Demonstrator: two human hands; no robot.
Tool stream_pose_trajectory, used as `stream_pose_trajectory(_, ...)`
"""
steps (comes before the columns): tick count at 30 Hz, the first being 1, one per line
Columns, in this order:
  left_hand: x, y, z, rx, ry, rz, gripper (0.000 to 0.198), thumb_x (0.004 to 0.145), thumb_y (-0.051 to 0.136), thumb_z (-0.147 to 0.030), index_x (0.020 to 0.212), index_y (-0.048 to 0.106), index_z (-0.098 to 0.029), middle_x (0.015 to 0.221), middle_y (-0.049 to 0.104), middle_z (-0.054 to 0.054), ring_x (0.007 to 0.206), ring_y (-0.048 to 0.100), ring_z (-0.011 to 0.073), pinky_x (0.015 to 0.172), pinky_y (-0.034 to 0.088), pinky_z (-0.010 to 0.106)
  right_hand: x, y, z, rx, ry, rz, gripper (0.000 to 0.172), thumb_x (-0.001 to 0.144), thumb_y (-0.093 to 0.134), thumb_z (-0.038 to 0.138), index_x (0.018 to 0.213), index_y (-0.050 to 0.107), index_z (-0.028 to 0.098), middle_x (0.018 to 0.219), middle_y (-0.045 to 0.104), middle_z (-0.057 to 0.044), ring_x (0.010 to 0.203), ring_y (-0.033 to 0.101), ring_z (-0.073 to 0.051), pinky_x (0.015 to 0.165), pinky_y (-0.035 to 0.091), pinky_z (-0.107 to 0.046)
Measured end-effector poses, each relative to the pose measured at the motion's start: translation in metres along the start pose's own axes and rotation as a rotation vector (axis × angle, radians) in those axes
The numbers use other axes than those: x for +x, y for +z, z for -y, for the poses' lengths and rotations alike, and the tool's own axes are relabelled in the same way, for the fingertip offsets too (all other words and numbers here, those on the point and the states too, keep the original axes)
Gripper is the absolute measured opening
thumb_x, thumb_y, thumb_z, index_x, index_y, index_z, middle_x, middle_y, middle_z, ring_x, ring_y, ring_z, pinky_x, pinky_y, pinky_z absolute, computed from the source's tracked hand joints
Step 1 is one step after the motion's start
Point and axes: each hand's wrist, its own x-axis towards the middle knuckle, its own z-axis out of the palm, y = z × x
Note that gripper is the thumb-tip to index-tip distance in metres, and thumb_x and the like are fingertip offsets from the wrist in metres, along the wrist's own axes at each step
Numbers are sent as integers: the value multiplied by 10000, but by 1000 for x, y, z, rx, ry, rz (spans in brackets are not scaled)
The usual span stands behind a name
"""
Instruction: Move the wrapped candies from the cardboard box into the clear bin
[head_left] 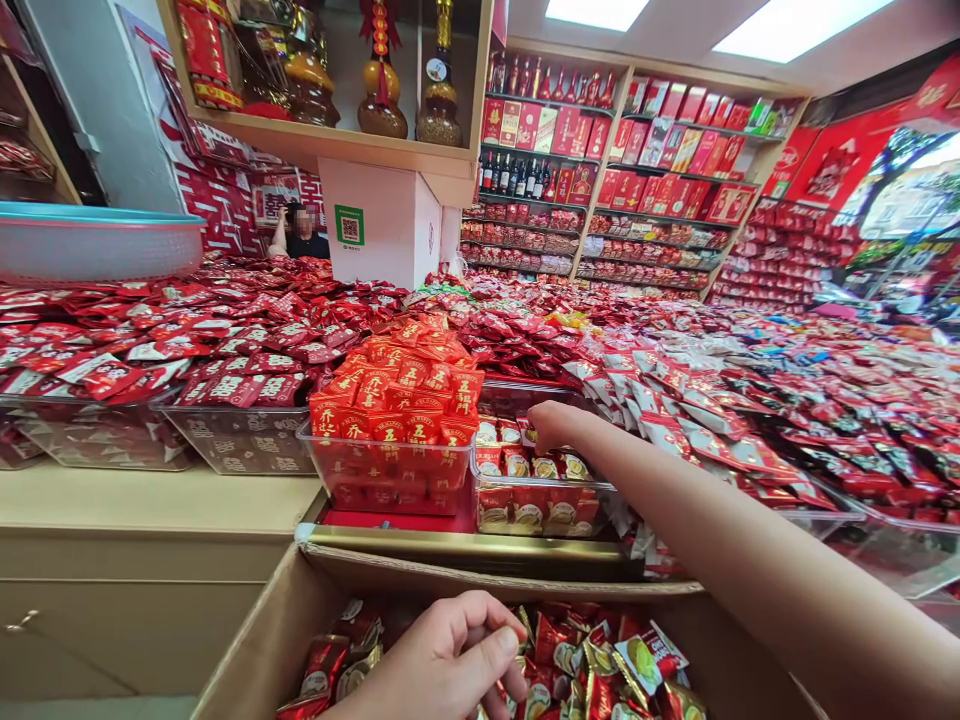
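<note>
Wrapped candies (564, 655) below left fingers (491, 655)

At six o'clock I have a carton (274, 620) of matt brown cardboard, its wrapped sweets (559, 650) shiny, crinkled and foil-like. Towards five, the bin (540, 482) is clear, smooth, glossy plastic; the basin (97, 245) between nine and ten looks plastic as well. At eight, the counter (150, 495) looks smooth and faintly satiny to me.
</note>
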Motion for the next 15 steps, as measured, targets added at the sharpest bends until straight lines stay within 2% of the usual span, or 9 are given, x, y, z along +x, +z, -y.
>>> stream_pose_trajectory(6,4,-3,7,46,-28,26,385,717,496,-507,832,506,-139,676,611,25,498,514,83,457,302,181,-7,-8,2,-6,-10,26,372,592,628,261,935,630,119,965,626,-126,891,573,-228,672,427,-240)
stream_pose_trajectory(11,5,-4,7,80,-77,60,412,690,506,-533,826,498,-144,682,605,21,523,482,81,474,309,181,-8,-9,3,9,-4,36,418,532,683,233,930,634,116,952,631,-123,893,570,-241,684,425,-245)
stream_pose_trajectory(15,1,-2,4,94,-64,58,362,712,508,-476,831,495,-135,673,585,10,551,471,81,517,332,189,-6,-7,1,34,-7,31,429,491,702,198,904,643,99,916,639,-132,865,577,-252,663,423,-251)
